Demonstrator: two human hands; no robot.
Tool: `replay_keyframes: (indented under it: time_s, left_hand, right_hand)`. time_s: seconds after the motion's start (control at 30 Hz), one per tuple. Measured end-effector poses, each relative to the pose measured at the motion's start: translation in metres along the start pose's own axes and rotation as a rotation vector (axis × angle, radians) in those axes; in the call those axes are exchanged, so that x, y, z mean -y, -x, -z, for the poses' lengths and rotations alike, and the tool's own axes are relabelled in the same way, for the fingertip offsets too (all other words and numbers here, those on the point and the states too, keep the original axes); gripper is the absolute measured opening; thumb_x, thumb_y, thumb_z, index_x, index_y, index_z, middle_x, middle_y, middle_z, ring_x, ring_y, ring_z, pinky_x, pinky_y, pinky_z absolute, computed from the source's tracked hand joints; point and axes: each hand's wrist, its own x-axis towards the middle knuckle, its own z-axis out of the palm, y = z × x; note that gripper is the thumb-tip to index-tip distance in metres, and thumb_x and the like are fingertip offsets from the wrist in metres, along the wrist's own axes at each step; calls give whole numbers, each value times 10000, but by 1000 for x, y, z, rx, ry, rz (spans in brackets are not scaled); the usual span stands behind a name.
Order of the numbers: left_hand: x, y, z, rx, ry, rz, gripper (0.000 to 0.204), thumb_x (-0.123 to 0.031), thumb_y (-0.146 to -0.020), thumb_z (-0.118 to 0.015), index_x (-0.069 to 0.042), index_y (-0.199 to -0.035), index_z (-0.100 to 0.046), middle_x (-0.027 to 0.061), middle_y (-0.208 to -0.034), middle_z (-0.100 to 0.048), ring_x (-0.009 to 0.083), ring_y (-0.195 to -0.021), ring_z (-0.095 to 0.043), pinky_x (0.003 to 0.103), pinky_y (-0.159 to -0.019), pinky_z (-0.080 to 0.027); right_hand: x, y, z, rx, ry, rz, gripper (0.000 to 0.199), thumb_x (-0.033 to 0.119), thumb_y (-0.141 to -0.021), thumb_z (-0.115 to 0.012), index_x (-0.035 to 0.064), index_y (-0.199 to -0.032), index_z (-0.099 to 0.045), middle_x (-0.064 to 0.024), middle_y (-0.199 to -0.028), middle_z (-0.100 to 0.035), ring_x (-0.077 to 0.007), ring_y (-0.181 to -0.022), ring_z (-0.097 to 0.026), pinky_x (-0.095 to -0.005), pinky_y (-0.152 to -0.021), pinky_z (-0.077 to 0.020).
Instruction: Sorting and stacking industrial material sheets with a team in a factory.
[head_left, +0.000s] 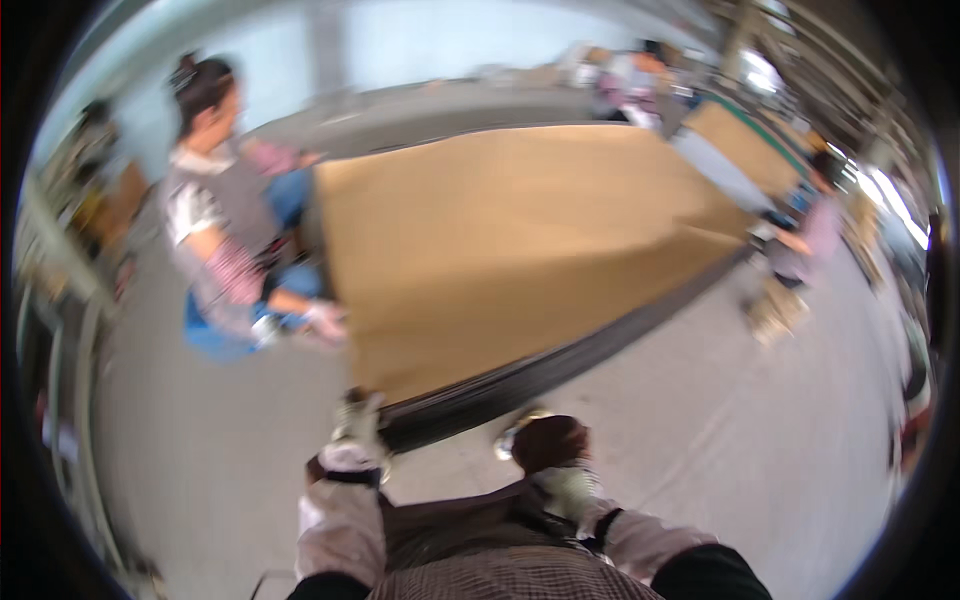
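Observation:
A large brown sheet (520,250), like kraft paper or board, lies over a dark layered stack (560,365). My left hand (355,425), in a pale glove with brown fingertips, is closed at the sheet's near left corner. Set back from the stack's near edge, my right hand (560,455) looks rounded and closed over the floor. Its glove is brown towards the fingers and pale at the wrist. Blur hides whether anything is in it. Shoe tips show beside both hands.
At the left edge of the sheet a seated co-worker (225,220) reaches towards it with a gloved hand (325,322). Another person (810,225) is at its right corner, and a third (632,85) is farther back. Behind the right corner stands another brown-topped stack (740,150).

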Motion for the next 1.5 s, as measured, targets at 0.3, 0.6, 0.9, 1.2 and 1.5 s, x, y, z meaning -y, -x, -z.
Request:
replay_keyframes:
  time_s: [0.3, 0.6, 0.9, 1.2, 1.5]
  left_hand:
    - [108, -136, 79, 1, -535, 54, 209, -192, -857, -732, -10, -925, -654, 85, -776, -658, 196, -578, -579, 364, -478, -457]
    - [93, -84, 69, -65, -355, 213, 260, -260, -884, -709, -38, -1017, -676, 76, -772, -652, 219, -577, -573, 368, -505, -464]
    - [87, -68, 52, -67, -285, 259, 287, -300, -896, -692, -75, -1071, -660, 63, -726, -599, 208, -534, -522, 361, -481, -440]
    - [81, -55, 47, -79, -223, 297, 317, -340, -907, -675, -111, -1125, -644, 50, -679, -546, 198, -491, -470, 354, -456, -416]
    - [84, -34, 34, -94, -129, 330, 350, -380, -919, -657, -148, -1179, -628, 37, -633, -492, 188, -448, -419, 347, -432, -392]
  right_hand:
    - [3, 3, 11, -57, 42, 8, 225, 300, -855, -633, 94, -939, -661, -122, -908, -676, -343, -854, -661, -431, -763, -534]
    - [8, 2, 7, -23, 117, 42, 276, 305, -848, -637, 82, -1010, -659, -125, -898, -667, -343, -836, -662, -423, -749, -542]
    - [8, -2, 4, -51, 103, 11, 339, 298, -827, -652, 64, -1071, -665, -150, -871, -664, -353, -830, -663, -438, -719, -537]
    - [2, 1, -3, -97, 105, 65, 339, 305, -836, -649, 50, -1059, -670, -160, -914, -672, -360, -834, -667, -439, -727, -542]
    - [2, 5, 9, -15, 113, 14, 373, 277, -821, -660, 66, -1128, -657, -145, -952, -679, -362, -924, -664, -433, -781, -540]
